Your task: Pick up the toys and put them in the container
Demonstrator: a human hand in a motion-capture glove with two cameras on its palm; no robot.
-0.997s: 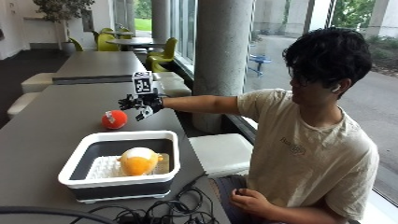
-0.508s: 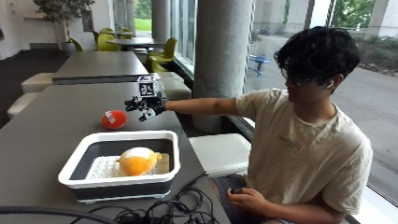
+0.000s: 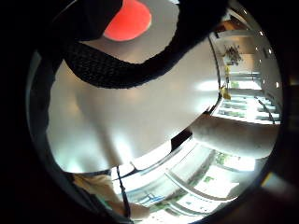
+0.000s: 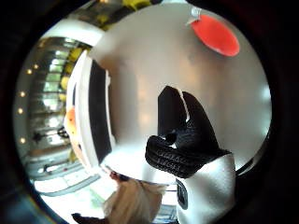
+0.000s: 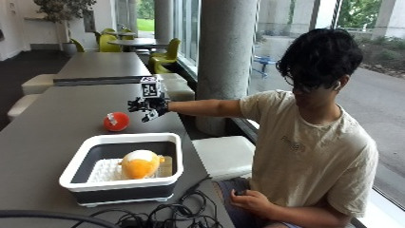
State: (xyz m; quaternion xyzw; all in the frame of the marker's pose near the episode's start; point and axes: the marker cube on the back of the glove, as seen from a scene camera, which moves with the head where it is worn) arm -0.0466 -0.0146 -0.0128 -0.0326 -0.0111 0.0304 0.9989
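On the grey bench (image 5: 51, 142), nearest the camera, a white-rimmed container (image 5: 120, 167) with dark walls holds an orange-and-yellow soft toy (image 5: 140, 164) lying on a pale mat beside the container's right wall. Just beyond the container's far rim, and apart from it, a red ball (image 5: 116, 121) with a small white tag sits on the bench. Up and to the right of the ball, the gloved right hand (image 5: 149, 105) hangs above the bench, not touching the ball; its grip is spread, fingers apart and holding nothing, with the arm stretched out straight from the person seated at the right of the bench. The person's bare hand (image 5: 250, 199) rests in the lap. A tangle of black cables (image 5: 171, 213) lies on the bench in front of the container. In the thumb-side palm view the ball (image 4: 216, 35) lies on bare bench well apart from the container (image 4: 91, 112), with a black gloved finger (image 4: 184, 126) between them
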